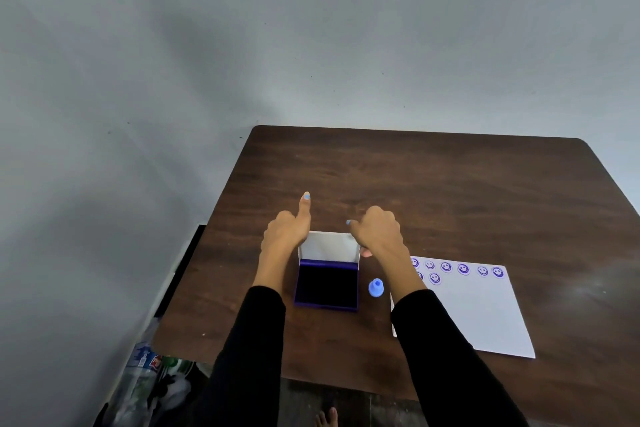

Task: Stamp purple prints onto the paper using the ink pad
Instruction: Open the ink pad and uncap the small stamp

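A purple ink pad [327,284] lies open on the brown table [450,191], its white lid [329,246] standing upright at the far side. My left hand [285,232] holds the lid's left edge, thumb pointing up. My right hand [375,230] grips the lid's right edge. A small blue stamp [376,287] stands alone on the table just right of the pad, with neither hand on it. White paper [485,315] lies to the right, with several purple smiley prints [463,268] along its far edge; my right forearm hides part of them.
A grey wall rises behind the table. Plastic bottles and bags [149,378] sit on the floor beyond the table's left edge. A bare foot [327,419] shows under the table's near edge.
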Tool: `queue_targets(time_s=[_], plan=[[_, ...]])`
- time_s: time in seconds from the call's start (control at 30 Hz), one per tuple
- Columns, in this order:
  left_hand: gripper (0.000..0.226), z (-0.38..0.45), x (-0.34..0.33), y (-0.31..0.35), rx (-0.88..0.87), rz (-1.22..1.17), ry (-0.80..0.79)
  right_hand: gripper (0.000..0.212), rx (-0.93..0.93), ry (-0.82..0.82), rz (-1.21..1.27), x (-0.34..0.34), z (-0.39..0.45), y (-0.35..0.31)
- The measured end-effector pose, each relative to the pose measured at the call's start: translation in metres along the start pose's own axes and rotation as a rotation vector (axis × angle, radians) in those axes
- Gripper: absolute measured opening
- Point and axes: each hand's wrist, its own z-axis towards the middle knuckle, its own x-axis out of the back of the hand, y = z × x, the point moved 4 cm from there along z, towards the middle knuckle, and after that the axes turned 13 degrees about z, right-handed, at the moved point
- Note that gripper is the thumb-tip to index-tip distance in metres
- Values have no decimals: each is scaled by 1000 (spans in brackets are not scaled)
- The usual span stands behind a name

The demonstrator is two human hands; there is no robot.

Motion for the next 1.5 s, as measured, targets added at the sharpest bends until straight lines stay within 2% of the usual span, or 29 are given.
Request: queue_targets(time_s=[0.17, 0.43, 0.67, 0.93, 1.1, 1.27, 1.5], plan=[[84, 18, -3, 8, 27, -22, -49, 31, -57, -10, 13, -2, 19, 0], [86, 29, -16, 9, 40, -105, -127, 31, -115, -18, -12, -12, 31, 6], [74, 26, -22, 4, 34, -151, -129, 33, -107, 16, -14, -10, 26, 11], [38, -5, -31, 8, -242, -262, 110, 28, 3, 132, 60, 30, -2, 16], [27, -38, -62, 9, -368, -300, 126, 25, -54, 54, 42, 27, -27, 43], [37, -56, -83, 9, -423, -194, 35, 31, -58, -44, -23, 8, -42, 64], [48, -70, -97, 10, -489, 105, 47, 20, 25, 38, -14, -6, -48, 83]])
